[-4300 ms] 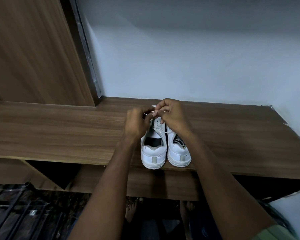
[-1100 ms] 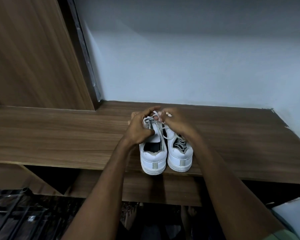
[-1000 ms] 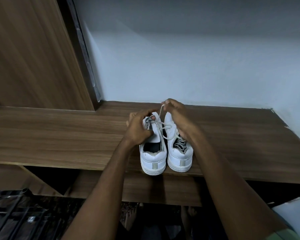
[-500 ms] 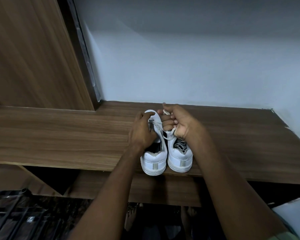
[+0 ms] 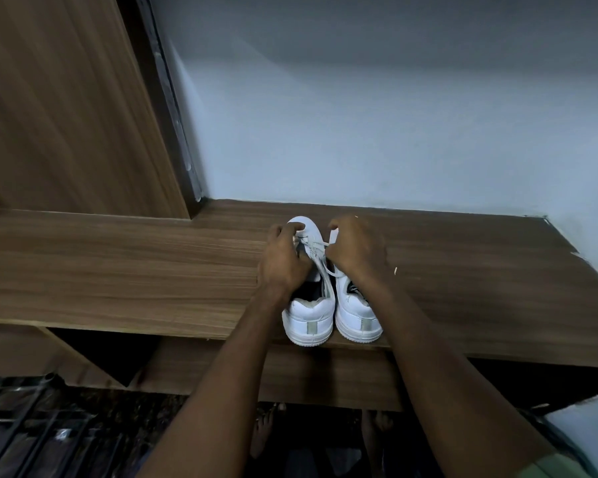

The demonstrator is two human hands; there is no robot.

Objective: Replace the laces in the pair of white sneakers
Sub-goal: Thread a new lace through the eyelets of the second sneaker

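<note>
Two white sneakers stand side by side, touching, heels toward the camera, at the front edge of a wooden shelf point(image 5: 118, 270). The left sneaker point(image 5: 309, 313) has its toe visible beyond the hands; its tongue area is partly covered by them. A white lace point(image 5: 320, 251) is threaded across its upper eyelets, with one strand running down along its inner side toward the heel opening. The right sneaker point(image 5: 358, 313) sits just beside the left sneaker, its front half hidden under the right wrist; dark lacing shows inside its opening.

The left hand point(image 5: 283, 260) rests on the outer side of the left sneaker, fingers curled, with the fingertips pinching the lace near the top eyelets. The right hand point(image 5: 356, 250) is on the inner side of the left sneaker, above the right sneaker, fingers curled and clamped on the lace; a short white end shows at its knuckles.

Behind the left sneaker a pale wall point(image 5: 394, 115) rises from the shelf. Well to the left of it stands a wooden panel point(image 5: 66, 108). Below the shelf edge, bare feet point(image 5: 266, 432) show on a dark floor.
</note>
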